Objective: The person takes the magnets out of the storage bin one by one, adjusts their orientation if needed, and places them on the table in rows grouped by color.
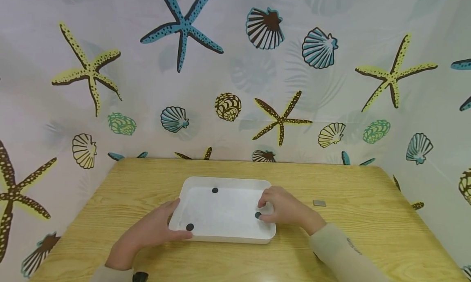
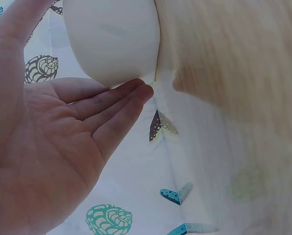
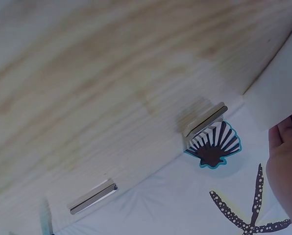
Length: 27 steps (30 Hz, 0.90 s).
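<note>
1. Wooden table [image 1: 353, 245] bears tray [image 1: 228, 210]; three discs [image 1: 215, 190] lie inside.
2. Left hand [image 1: 152, 229] — spread wide — touches tray; slack bracing could let it slide.
3. Right hand [image 1: 285, 208]: thumb at right disc [image 1: 258, 215]; cannot tell whether pinched. Off-centre pressure could skid it.

Light yellow-brown wood-grain worktop [image 1: 371, 224], far corners rounded. Directly on it: one white rectangular tray [image 1: 223, 238], round-cornered; two small grey metallic-looking bars [image 3: 205, 121], right of the tray.
</note>
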Tool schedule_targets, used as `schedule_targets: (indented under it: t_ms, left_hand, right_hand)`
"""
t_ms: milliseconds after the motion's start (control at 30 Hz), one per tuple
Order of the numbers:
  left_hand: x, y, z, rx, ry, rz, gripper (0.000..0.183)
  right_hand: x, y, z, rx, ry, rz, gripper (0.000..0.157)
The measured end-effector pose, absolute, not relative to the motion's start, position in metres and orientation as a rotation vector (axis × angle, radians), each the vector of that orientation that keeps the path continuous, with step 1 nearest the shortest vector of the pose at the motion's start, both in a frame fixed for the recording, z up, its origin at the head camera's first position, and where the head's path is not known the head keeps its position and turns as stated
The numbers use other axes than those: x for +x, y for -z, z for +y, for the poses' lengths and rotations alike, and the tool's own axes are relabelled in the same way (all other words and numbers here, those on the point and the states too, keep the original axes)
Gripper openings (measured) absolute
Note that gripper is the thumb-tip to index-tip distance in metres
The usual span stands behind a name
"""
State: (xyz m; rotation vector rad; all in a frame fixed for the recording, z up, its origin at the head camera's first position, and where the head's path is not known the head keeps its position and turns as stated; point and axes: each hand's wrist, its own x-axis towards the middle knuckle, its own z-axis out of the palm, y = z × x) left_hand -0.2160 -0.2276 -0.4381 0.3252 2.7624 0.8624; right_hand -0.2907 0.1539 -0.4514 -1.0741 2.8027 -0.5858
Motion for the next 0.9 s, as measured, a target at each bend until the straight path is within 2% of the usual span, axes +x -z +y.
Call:
schedule_targets:
  t_ms: [900]
  left_hand:
    - [-0.217, 0.439, -0.227, 0.322, -0.841, 2.773, 0.122]
  right_hand:
    - [-0.291, 0.456, 0.137, -0.903, 0.503, 2.829, 0.012]
